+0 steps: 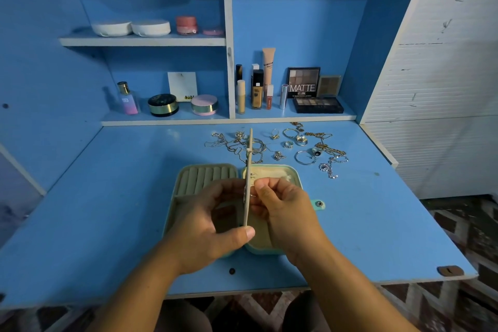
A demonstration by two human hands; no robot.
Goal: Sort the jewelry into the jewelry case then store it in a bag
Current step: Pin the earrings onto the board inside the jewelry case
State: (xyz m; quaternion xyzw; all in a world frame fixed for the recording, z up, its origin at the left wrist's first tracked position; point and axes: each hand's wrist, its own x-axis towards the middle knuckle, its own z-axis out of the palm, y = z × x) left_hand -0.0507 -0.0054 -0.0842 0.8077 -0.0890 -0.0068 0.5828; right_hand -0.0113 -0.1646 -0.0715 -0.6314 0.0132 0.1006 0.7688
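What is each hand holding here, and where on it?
Left hand grips the upright divider panel at its near edge; right hand pinches something too small to identify.

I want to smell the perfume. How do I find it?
Look at the blue desk's lower shelf, left of the white divider. The perfume bottle stands at its far left, beside a black compact. It alone is tall and clear, with pink-purple liquid and a gold cap.

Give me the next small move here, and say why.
Probably finish seating the small piece on the upright panel. The left hand holds that panel on edge over the open case, and the right hand pinches the piece against its face; it is too small to identify. The jewelry pile behind the case waits.
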